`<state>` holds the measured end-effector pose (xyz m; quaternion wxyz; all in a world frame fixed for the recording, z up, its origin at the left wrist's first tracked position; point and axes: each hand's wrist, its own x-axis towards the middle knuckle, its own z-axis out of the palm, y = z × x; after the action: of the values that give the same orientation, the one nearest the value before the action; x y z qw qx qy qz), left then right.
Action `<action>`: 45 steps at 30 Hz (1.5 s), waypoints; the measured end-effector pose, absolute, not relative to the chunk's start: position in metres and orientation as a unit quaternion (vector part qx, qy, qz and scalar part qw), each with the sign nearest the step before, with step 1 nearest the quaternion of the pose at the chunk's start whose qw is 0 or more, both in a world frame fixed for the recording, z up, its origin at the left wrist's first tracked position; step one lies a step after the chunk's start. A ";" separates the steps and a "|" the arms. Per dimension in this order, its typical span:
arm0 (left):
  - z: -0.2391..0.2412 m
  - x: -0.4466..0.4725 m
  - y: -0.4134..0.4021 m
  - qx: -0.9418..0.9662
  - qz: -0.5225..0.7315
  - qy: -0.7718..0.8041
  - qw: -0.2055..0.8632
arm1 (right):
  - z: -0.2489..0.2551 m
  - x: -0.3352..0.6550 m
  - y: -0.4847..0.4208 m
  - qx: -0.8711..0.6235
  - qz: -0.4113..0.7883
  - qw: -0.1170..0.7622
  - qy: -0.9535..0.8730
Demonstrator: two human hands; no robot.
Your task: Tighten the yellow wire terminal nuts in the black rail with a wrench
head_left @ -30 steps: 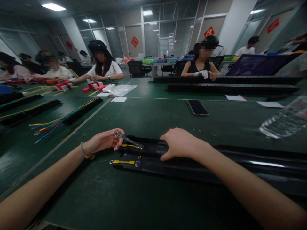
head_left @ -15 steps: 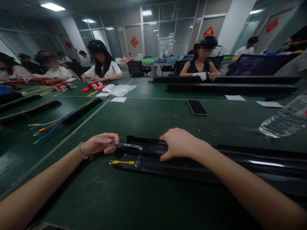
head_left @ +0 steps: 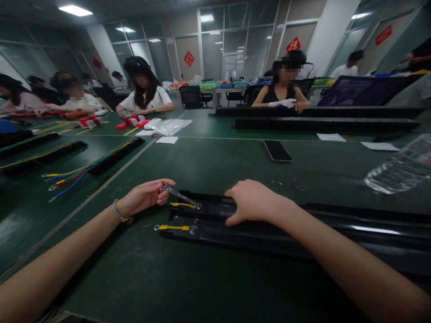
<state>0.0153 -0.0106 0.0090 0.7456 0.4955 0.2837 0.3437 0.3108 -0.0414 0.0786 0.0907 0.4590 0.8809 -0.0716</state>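
My left hand [head_left: 147,197] pinches one end of a metal combination wrench [head_left: 182,195]. The wrench's other end sits around a fastener on the far black rail [head_left: 218,207]. A yellow cable with a ring terminal [head_left: 182,205] runs out from that fastener. My right hand [head_left: 252,201] straddles the same rail and grips it, thumb on the near side and fingers on the far side; some fingertips are hidden. A nearer black rail [head_left: 222,233] lies alongside, with another yellow ring-terminal cable [head_left: 175,228] fastened at its end and a small brass-coloured stud beside it.
A phone [head_left: 278,150] lies beyond the rails, and a clear plastic bottle [head_left: 397,166] is at the right. Black strips with coloured cables [head_left: 111,157] lie at left. Across the green table [head_left: 208,166], co-workers sit near red parts, a plastic bag [head_left: 168,127] and long black profiles [head_left: 323,123].
My left hand has swung the wrench's held end away from me, towards the far side, uncovering the far yellow cable. My right hand has stayed in place.
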 end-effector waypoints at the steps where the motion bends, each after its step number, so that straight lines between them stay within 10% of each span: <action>1: 0.009 0.015 -0.010 0.495 0.345 0.286 0.744 | 0.078 0.311 -0.041 0.458 -0.071 0.090 0.881; 45: 0.014 0.015 -0.014 0.538 0.290 0.226 0.758 | 0.076 0.311 -0.041 0.463 -0.068 0.088 0.879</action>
<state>0.0146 -0.0137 0.0140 0.7584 0.5381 0.2256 0.2904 0.3105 -0.0414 0.0760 0.0882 0.4629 0.8794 -0.0675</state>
